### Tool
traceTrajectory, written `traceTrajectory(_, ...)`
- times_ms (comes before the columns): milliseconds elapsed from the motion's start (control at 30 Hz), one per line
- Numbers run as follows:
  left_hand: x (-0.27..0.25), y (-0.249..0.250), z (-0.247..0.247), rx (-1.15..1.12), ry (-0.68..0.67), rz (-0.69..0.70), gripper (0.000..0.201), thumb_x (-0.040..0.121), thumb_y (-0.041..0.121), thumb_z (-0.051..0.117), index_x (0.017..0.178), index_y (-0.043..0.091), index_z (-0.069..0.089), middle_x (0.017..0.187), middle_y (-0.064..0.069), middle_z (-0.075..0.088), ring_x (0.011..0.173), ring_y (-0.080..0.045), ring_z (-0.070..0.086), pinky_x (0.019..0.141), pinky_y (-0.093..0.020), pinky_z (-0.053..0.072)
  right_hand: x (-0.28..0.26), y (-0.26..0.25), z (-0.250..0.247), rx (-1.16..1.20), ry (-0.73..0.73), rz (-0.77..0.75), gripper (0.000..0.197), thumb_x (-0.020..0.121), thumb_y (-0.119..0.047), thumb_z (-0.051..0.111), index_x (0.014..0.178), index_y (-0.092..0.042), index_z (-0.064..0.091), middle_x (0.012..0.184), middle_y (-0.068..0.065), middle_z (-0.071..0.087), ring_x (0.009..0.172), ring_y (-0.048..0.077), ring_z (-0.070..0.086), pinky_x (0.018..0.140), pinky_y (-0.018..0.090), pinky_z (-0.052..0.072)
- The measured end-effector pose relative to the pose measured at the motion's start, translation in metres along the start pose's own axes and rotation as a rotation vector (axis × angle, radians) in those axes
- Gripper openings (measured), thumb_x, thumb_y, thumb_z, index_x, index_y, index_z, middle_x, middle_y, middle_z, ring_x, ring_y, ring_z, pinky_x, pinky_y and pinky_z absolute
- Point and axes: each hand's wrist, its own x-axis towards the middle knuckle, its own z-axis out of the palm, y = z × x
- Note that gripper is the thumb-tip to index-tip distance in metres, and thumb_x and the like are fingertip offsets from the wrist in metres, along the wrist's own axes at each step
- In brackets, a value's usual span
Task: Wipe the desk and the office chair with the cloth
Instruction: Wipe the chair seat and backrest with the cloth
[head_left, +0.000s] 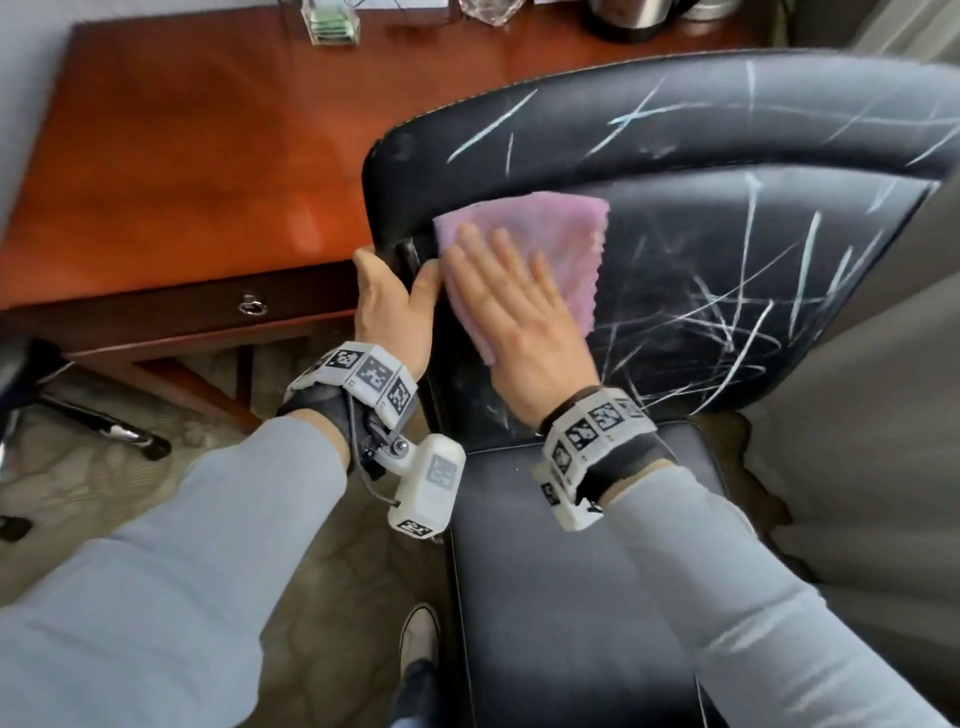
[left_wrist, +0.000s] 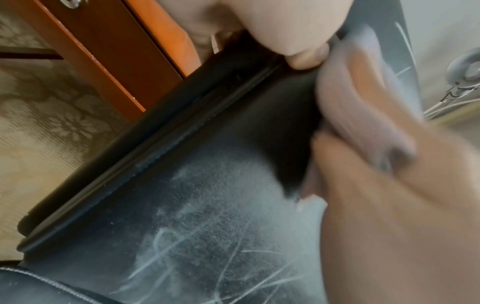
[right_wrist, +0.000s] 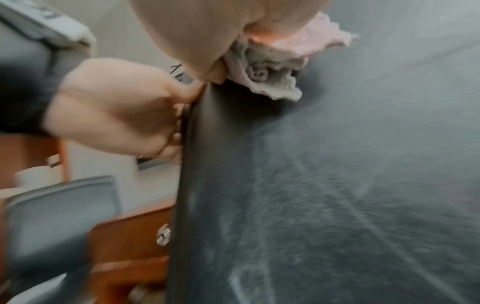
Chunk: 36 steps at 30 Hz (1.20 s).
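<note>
Under flat rt fingers (head_left: 498, 254): cloth (head_left: 566, 234), chair back (head_left: 727, 270).

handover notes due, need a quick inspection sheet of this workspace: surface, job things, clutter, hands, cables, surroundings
surface: wooden desk top shiny, no marks seen; drawer with ring pull shut
job's things: pink cloth spread flat on the office chair backrest; backrest covered in white scratch-like streaks, seat looks cleaner
clutter: clear holder, glass item and kettle base at the desk's far edge
hands: left hand grips the backrest's side edge; right hand presses flat on the cloth
cables: short lead on the left wrist camera; otherwise nothing seen
surroundings: patterned carpet, another chair's base, a shoe
</note>
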Motion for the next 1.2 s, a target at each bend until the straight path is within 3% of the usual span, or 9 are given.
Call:
traceTrajectory(67, 0.001, 0.002, -0.001, -0.006, -0.013, 0.0, 0.048, 0.1, 0.03, 0.053, 0.133, 0.001, 0.033, 0.138, -0.008, 0.045, 0.123, -0.023, 0.044, 0.096, -0.022, 0.027, -0.004, 0.03, -0.014, 0.034, 0.153, 0.302, 0.082, 0.073, -0.002, 0.03, 0.154, -0.003, 0.018, 0.162, 0.018, 0.013, 0.151, 0.032, 0.002, 0.122, 0.052, 0.001)
traceTrajectory(167, 0.0, 0.004, 0.002, -0.023, -0.015, -0.025, 0.049, 0.1, 0.032, 0.052, 0.133, 0.001, 0.034, 0.139, -0.016, 0.046, 0.125, -0.032, 0.045, 0.1, -0.031, 0.031, 0.0, 0.045, -0.026, 0.079, 0.348, 0.593, 0.077, 0.082, -0.005, 0.042, 0.153, 0.004, 0.012, 0.161, 0.025, 0.006, 0.149, 0.041, 0.0, 0.122, 0.05, -0.003)
traceTrajectory(367, -0.001, 0.005, -0.011, -0.011, -0.102, -0.024, 0.041, 0.104, 0.042, 0.043, 0.125, 0.007, 0.038, 0.125, -0.003, 0.047, 0.117, -0.016, 0.044, 0.089, -0.019, 0.025, -0.01, -0.01, 0.01, -0.181, -0.105, -0.079, 0.077, 0.088, -0.015, 0.054, 0.155, -0.007, 0.017, 0.163, 0.011, 0.013, 0.151, 0.031, 0.008, 0.121, 0.052, 0.011)
traceTrajectory(467, 0.005, 0.013, -0.025, -0.059, -0.116, 0.004, 0.036, 0.104, 0.048, 0.039, 0.119, 0.015, 0.04, 0.113, 0.004, 0.055, 0.107, -0.018, 0.049, 0.085, -0.023, 0.03, -0.013, 0.008, -0.003, -0.18, -0.04, 0.048, 0.079, 0.088, -0.008, 0.052, 0.156, -0.008, 0.011, 0.164, 0.011, 0.009, 0.151, 0.028, 0.002, 0.122, 0.052, 0.006)
traceTrajectory(600, 0.012, 0.026, -0.027, -0.069, -0.093, 0.069, 0.077, 0.093, 0.065, 0.028, 0.15, 0.013, 0.03, 0.15, -0.008, 0.045, 0.136, -0.032, 0.041, 0.115, -0.047, 0.03, 0.028, 0.022, -0.037, 0.026, 0.188, 0.398, 0.075, 0.094, -0.01, 0.048, 0.154, -0.002, 0.006, 0.162, 0.02, 0.003, 0.15, 0.036, -0.003, 0.122, 0.054, 0.0)
traceTrajectory(800, 0.019, 0.025, -0.02, -0.02, -0.004, 0.058, 0.05, 0.106, 0.042, 0.035, 0.153, 0.027, 0.03, 0.139, -0.013, 0.057, 0.124, -0.038, 0.053, 0.098, -0.037, 0.039, 0.065, -0.023, -0.024, -0.189, -0.015, -0.138, 0.07, 0.092, -0.018, 0.054, 0.154, -0.007, 0.024, 0.162, 0.012, 0.019, 0.15, 0.031, 0.013, 0.121, 0.053, 0.011)
traceTrajectory(933, 0.023, 0.029, -0.024, 0.04, -0.073, 0.012, 0.058, 0.107, 0.041, 0.033, 0.158, 0.019, 0.017, 0.159, -0.008, 0.033, 0.144, -0.029, 0.031, 0.114, -0.034, 0.021, 0.048, 0.02, -0.036, -0.204, 0.159, 0.329, 0.08, 0.082, -0.015, 0.052, 0.155, -0.006, 0.02, 0.162, 0.015, 0.015, 0.15, 0.033, 0.009, 0.121, 0.052, 0.009)
traceTrajectory(1033, 0.02, 0.031, -0.023, 0.055, -0.074, 0.015, 0.059, 0.107, 0.041, 0.032, 0.159, 0.019, 0.016, 0.159, -0.009, 0.033, 0.143, -0.031, 0.031, 0.114, -0.035, 0.022, 0.046, 0.03, -0.043, -0.065, 0.328, 0.596, 0.074, 0.088, -0.021, 0.043, 0.155, -0.002, 0.015, 0.162, 0.019, 0.009, 0.15, 0.039, 0.004, 0.12, 0.054, 0.004)
traceTrajectory(1200, 0.023, 0.027, -0.02, 0.043, -0.045, 0.039, 0.052, 0.107, 0.042, 0.034, 0.154, 0.021, 0.028, 0.144, -0.017, 0.052, 0.128, -0.039, 0.049, 0.097, -0.037, 0.036, 0.059, -0.022, -0.018, -0.132, 0.019, -0.027, 0.076, 0.086, -0.022, 0.054, 0.153, -0.005, 0.025, 0.161, 0.017, 0.02, 0.15, 0.036, 0.011, 0.12, 0.057, 0.009)
